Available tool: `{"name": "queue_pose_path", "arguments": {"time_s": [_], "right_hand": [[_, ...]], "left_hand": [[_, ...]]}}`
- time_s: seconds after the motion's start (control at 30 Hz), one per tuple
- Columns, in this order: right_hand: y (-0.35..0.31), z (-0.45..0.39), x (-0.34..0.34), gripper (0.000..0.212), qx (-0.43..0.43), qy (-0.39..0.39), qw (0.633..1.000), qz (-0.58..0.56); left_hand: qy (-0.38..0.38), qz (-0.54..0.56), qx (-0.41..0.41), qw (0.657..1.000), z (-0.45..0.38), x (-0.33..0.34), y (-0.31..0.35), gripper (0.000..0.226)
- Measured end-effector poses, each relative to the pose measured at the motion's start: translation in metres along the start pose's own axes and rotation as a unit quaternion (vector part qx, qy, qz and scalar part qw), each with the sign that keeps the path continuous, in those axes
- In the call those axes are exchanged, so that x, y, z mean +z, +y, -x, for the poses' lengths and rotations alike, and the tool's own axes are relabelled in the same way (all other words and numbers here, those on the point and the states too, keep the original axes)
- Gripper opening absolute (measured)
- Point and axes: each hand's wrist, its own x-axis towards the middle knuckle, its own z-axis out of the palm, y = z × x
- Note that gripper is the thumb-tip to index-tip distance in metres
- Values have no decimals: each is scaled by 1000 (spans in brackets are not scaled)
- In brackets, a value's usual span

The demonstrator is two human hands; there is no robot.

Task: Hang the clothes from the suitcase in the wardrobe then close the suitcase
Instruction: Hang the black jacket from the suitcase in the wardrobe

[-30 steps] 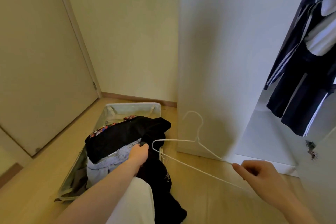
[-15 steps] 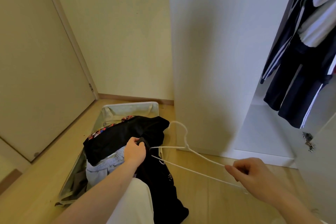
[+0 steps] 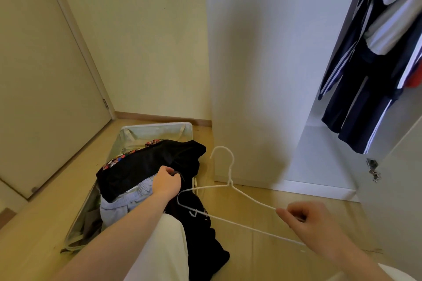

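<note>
Left hand [image 3: 166,181] grips black garment [image 3: 150,166] in open suitcase [image 3: 155,129], right hand [image 3: 312,223] pinches white hanger [image 3: 230,186]; some clothes [image 3: 374,70] hung far right, more left.

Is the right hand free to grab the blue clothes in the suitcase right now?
Probably not: the right hand grips the hanger, and the left hand and black garment lie over the blue clothes.

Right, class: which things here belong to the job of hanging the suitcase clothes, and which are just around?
Part of the job:
suitcase, open on the floor
black garment, gripped by the left hand
white hanger, held by the right hand
wardrobe

Just around:
door
clothes already hanging
</note>
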Motion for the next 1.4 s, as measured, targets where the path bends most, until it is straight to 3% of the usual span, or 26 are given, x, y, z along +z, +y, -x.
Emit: {"name": "queue_pose_path", "arguments": {"time_s": [0.13, 0.23, 0.33, 0.47, 0.57, 0.63, 0.73, 0.87, 0.97, 1.07, 1.13, 1.27, 1.37, 1.4], "right_hand": [[-4, -6, 18, 54, -24, -1, 999, 49], [-8, -9, 34, 53, -29, -12, 998, 48], [-8, -15, 45, 44, -11, -25, 1000, 7], [-4, -18, 62, 27, 28, -122, 991, 47], [-6, -21, 68, 26, 92, -132, 987, -7], [-8, -26, 67, 25, 117, -87, 988, -39], [-6, -29, 67, 41, 135, -28, 987, -78], [-4, -29, 70, 49, 165, -5, 979, -124], [-6, -30, 71, 51, 180, 7, 972, -149], [-9, -32, 71, 54, 170, 28, 971, -164], [-8, -34, 70, 54, 160, 49, 972, -167], [-8, -36, 64, 45, 130, 53, 978, -155], [-11, -36, 52, 15, 75, 61, 986, -136], [-8, -37, 49, 24, 67, 93, 986, -118]], "left_hand": [[-28, 35, 45, 998, 12, 10, 13, 22], [-77, 144, 73, 984, 28, 18, 26, 20], [-108, 307, 51, 944, 50, 22, 43, 23], [-206, 433, 12, 878, 84, 33, 56, 23], [-283, 386, 63, 876, 102, 39, 55, 26], [-306, 328, 112, 887, 100, 37, 53, 28], [-315, 200, 193, 907, 97, 29, 47, 31], [-297, 76, 281, 909, 98, 26, 43, 35], [-201, -20, 365, 909, 84, 20, 45, 50], [-106, -102, 425, 893, 68, 18, 45, 36], [-68, -117, 438, 889, 59, 19, 44, 21], [-30, -131, 464, 876, 52, 16, 41, 16], [-7, -98, 455, 885, 48, 13, 38, 14], [4, -75, 447, 891, 48, 11, 37, 14]]}}
